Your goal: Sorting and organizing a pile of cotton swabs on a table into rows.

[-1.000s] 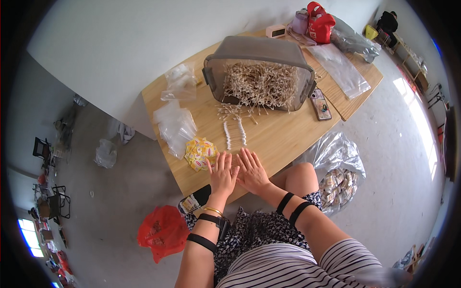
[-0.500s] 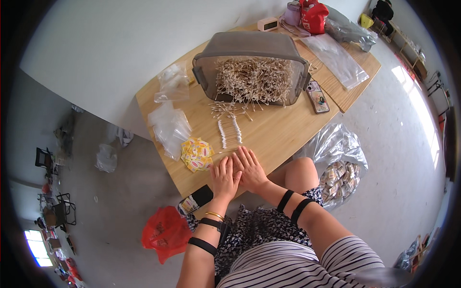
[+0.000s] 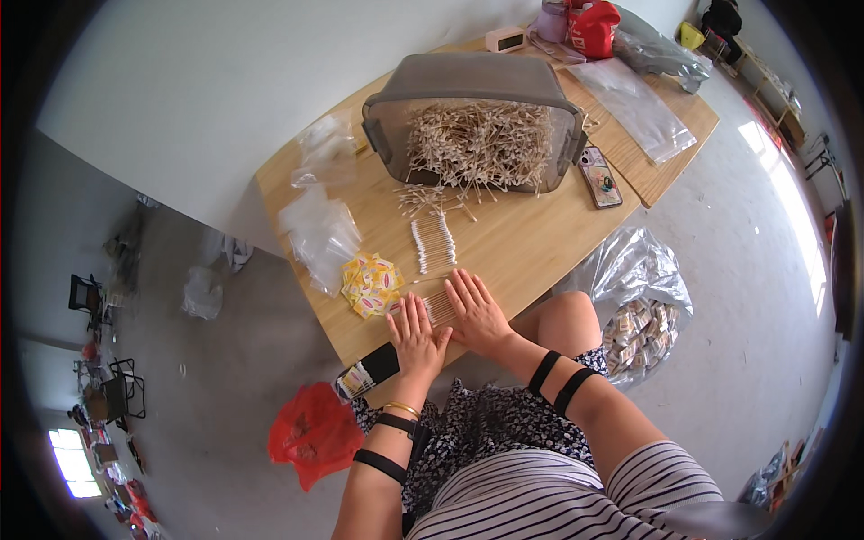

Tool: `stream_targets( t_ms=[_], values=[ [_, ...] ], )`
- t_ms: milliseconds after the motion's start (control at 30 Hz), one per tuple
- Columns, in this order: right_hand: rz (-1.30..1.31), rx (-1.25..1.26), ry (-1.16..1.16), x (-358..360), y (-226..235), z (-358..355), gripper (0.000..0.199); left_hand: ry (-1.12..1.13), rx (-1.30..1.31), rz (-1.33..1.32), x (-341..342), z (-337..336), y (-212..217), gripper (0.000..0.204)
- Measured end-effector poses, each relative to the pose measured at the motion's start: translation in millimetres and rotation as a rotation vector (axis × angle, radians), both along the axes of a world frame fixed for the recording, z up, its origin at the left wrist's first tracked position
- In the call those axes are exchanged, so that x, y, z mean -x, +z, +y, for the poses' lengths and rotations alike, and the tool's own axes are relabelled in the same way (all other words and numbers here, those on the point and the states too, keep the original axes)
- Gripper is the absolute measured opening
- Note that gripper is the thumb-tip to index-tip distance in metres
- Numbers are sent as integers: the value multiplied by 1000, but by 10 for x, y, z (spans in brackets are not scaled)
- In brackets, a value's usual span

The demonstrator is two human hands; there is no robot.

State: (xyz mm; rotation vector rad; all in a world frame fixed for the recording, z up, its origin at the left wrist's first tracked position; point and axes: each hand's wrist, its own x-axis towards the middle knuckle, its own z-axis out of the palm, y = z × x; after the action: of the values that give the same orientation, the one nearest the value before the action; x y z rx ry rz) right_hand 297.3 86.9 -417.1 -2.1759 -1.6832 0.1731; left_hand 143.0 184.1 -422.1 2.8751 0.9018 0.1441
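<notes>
Here, step in hand: both hands lie flat on a small row of cotton swabs (image 3: 438, 309) at the near edge of the worktop (image 3: 531, 238); by the look of it the swabs are being evened up into a tidy batch.
Left hand: the left hand (image 3: 417, 335) rests palm down, fingers (image 3: 412, 310) straight and slightly spread, their tips at the left end of the row.
Right hand: the right hand (image 3: 475, 310) lies palm down just beside it, fingers close together and flat, covering the right end of the row; nothing is pinched in either hand.
Swabs under the hands: only a short stretch shows between the two hands, so how many lie there is hard to tell.
Finished row: a second lined-up row of swabs (image 3: 433, 242) lies just beyond the hands, apart from them.
Supply: a grey bin (image 3: 474, 90) farther back holds a heap of loose swabs, some spilled in front of it.
Wrapping stock: small clear bags (image 3: 319, 232) and a pile of yellow paper labels (image 3: 371, 282) lie to the left, the labels near the left hand.
Also there: a phone (image 3: 599, 176) by the bin, a red plastic bag (image 3: 313, 434) on the floor.
Next move, as a judgement: the batch probably needs gathering between both hands without scattering, so an even squeeze from both ends and a bag within reach.
</notes>
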Motion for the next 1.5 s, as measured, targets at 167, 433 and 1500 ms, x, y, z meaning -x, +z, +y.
stream_targets(
  t_ms=[167, 433, 1500],
  values=[
    [-42, 15, 31, -14, -10, -3, 94, 7, 25, -18, -70, -41, -23, 88],
    [-114, 93, 50, 51, 23, 64, 88, 51, 52, 35, -67, -27, 4, 90],
    [-118, 72, 178, 1368, -2, 347, 68, 1043, 570, -855, 1693, 439, -447, 70]
  ],
)
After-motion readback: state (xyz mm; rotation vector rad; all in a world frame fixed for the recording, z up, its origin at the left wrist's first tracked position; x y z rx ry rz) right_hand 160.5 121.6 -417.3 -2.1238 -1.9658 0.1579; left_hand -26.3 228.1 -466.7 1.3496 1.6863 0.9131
